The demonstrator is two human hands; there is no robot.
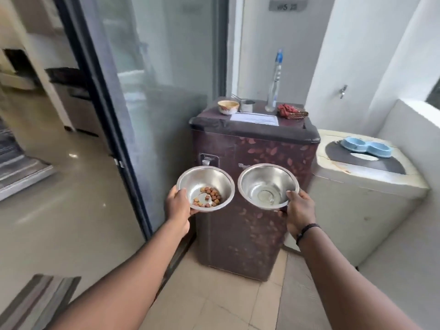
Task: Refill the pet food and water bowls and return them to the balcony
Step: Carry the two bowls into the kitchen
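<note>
Left hand (178, 206) grips the round steel kibble bowl (205, 188) by its rim; right hand (298, 209) the round steel water bowl (268, 186) — tilting either likely spills it.

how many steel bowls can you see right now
2. One steel bowl with kibble is held by the left hand; the other, holding water, is held by the right hand. Others may be out of view.

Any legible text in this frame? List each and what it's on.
Grey wall plate above the machines: blurred, roughly "WS 23", not certain.
White paper sheet on the maroon leaf-patterned covered machine: printed lines, too small to read.
Pale brand mark on that cover's front: blurred, unreadable.
</note>
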